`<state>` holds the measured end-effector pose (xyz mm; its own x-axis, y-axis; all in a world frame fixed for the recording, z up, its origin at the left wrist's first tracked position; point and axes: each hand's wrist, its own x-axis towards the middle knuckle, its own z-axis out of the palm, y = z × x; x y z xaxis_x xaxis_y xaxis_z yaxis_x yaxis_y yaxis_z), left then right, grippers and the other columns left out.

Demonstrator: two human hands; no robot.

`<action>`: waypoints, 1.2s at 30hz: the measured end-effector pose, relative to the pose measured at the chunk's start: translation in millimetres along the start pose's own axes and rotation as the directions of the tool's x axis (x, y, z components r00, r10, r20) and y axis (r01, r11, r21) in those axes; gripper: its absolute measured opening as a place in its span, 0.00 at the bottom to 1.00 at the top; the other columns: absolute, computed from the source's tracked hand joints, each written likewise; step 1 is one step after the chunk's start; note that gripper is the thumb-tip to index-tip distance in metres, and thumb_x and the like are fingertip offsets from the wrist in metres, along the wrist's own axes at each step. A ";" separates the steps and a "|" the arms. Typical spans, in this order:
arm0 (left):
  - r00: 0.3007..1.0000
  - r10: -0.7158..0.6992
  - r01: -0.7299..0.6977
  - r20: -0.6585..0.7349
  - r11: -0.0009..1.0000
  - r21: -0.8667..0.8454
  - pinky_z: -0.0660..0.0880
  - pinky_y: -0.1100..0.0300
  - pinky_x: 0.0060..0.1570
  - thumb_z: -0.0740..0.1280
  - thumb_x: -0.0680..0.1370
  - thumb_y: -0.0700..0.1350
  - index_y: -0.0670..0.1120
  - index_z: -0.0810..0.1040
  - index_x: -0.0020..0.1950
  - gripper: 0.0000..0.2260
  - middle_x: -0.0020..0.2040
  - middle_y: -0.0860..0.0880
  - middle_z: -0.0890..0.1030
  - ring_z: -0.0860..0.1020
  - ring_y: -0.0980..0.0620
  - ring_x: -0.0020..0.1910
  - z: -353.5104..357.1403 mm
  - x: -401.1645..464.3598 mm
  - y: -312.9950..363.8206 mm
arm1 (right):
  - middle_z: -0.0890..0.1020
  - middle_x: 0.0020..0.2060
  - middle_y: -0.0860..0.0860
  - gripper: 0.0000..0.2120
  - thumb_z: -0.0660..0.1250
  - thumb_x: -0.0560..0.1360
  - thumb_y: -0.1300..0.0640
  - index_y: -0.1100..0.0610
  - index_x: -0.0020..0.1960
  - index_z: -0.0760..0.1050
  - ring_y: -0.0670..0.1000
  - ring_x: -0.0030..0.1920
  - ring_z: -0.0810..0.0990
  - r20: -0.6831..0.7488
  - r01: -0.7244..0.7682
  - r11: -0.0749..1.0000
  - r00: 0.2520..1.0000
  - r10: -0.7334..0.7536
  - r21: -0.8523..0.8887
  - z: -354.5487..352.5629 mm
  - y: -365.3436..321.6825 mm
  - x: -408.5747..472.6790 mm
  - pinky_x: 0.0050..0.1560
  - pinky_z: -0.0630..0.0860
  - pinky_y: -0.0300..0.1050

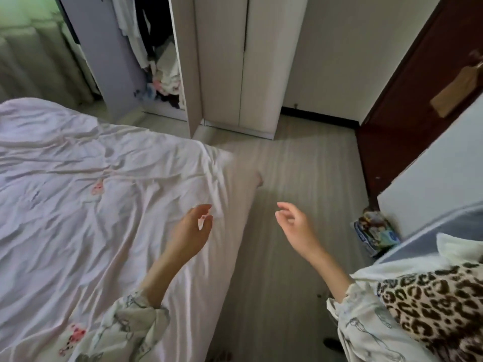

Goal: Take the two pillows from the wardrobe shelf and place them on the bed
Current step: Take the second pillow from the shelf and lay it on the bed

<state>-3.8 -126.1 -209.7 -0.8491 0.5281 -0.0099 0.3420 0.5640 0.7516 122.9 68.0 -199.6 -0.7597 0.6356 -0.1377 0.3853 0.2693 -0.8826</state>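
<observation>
Below my head camera both my hands hang out in front of me, empty. My left hand is over the near corner of the bed, fingers loosely curled and half open, gripping nothing, not touching the wrinkled white sheet beneath it as far as I can tell. My right hand floats beside it over the pale striped floor, palm turned inward, fingers relaxed and spread a little, also holding nothing. Both wrists come out of printed white sleeves. Ahead of my hands, beyond the bed's corner, stands the wardrobe: its left door is swung open, and inside I see hanging clothes and a jumbled heap of folded things low down, while the doors straight ahead are closed. I cannot make out any pillows in there; the open part is blurred and partly hidden. None lie on the stretch of bed to my left. To the right of my right hand, a dark brown door stands by the wall, a colourful packet lies on the floor, and a leopard-print cloth sits close by my right sleeve.
</observation>
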 end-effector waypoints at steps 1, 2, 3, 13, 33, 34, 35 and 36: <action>1.000 0.005 -0.005 0.013 1.000 -0.004 0.68 0.59 0.55 0.61 0.78 0.42 0.45 0.73 0.64 0.14 0.59 0.44 0.78 0.76 0.46 0.57 6.9 20.6 9.3 | 0.77 0.49 0.53 0.15 0.61 0.78 0.60 0.61 0.63 0.71 0.50 0.47 0.75 -0.009 -0.009 1.000 1.000 0.009 0.003 -8.7 -0.8 18.3 0.39 0.69 0.24; 1.000 0.012 -0.012 0.025 1.000 -0.011 0.69 0.58 0.56 0.61 0.78 0.42 0.45 0.73 0.64 0.14 0.59 0.44 0.78 0.76 0.46 0.57 13.8 41.1 18.1 | 0.78 0.50 0.55 0.14 0.61 0.78 0.60 0.62 0.63 0.72 0.50 0.47 0.76 -0.023 -0.022 1.000 0.999 0.022 0.009 -17.3 -0.1 38.0 0.40 0.69 0.27; 0.999 0.017 -0.017 0.032 1.000 -0.019 0.69 0.57 0.57 0.61 0.78 0.42 0.45 0.73 0.64 0.14 0.60 0.45 0.78 0.76 0.46 0.58 20.5 60.9 25.9 | 0.79 0.51 0.58 0.14 0.61 0.78 0.61 0.62 0.62 0.72 0.51 0.47 0.76 -0.040 -0.033 0.999 0.999 0.034 0.019 -25.6 1.6 58.2 0.42 0.70 0.30; 0.998 -0.030 0.027 -0.056 0.998 -0.054 0.68 0.62 0.53 0.62 0.78 0.40 0.42 0.75 0.62 0.13 0.56 0.43 0.80 0.77 0.46 0.57 78.7 270.0 78.6 | 0.81 0.54 0.59 0.12 0.62 0.77 0.58 0.59 0.60 0.75 0.56 0.52 0.80 -0.013 -0.019 1.000 1.000 0.019 -0.016 -93.8 11.2 282.7 0.57 0.74 0.51; 0.958 -0.232 0.217 -0.168 0.971 -0.103 0.68 0.63 0.52 0.60 0.79 0.42 0.44 0.75 0.62 0.13 0.58 0.45 0.80 0.76 0.49 0.56 126.7 667.9 96.3 | 0.81 0.52 0.60 0.12 0.62 0.77 0.59 0.60 0.59 0.75 0.51 0.48 0.78 0.237 0.132 0.989 0.965 -0.113 -0.069 -100.4 -55.6 750.9 0.53 0.72 0.44; 0.955 -0.237 0.220 -0.180 0.969 -0.109 0.67 0.63 0.51 0.60 0.79 0.42 0.44 0.76 0.61 0.12 0.57 0.46 0.80 0.76 0.51 0.53 123.3 690.5 93.5 | 0.81 0.52 0.61 0.12 0.62 0.77 0.59 0.61 0.59 0.75 0.51 0.48 0.78 0.248 0.144 0.986 0.962 -0.119 -0.088 -94.6 -65.3 775.5 0.54 0.72 0.46; 0.950 -0.243 0.222 -0.198 0.968 -0.119 0.67 0.64 0.50 0.60 0.79 0.42 0.44 0.76 0.61 0.12 0.56 0.46 0.80 0.76 0.52 0.51 119.2 710.6 91.4 | 0.81 0.52 0.61 0.12 0.61 0.77 0.60 0.61 0.59 0.75 0.51 0.48 0.78 0.269 0.157 0.983 0.955 -0.125 -0.100 -88.2 -75.4 797.0 0.55 0.72 0.47; 0.943 -0.249 0.225 -0.221 0.966 -0.130 0.67 0.64 0.49 0.61 0.79 0.42 0.44 0.76 0.60 0.12 0.55 0.46 0.81 0.76 0.53 0.50 114.5 730.3 89.5 | 0.81 0.52 0.61 0.12 0.61 0.78 0.60 0.61 0.60 0.74 0.52 0.48 0.78 0.290 0.170 0.981 0.948 -0.135 -0.099 -81.4 -85.1 817.8 0.56 0.72 0.47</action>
<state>-547.2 382.7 -225.1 -0.9748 0.2173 -0.0512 0.0870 0.5810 0.8092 -488.5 623.8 -200.4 -0.9235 0.3564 -0.1418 0.3008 0.4434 -0.8443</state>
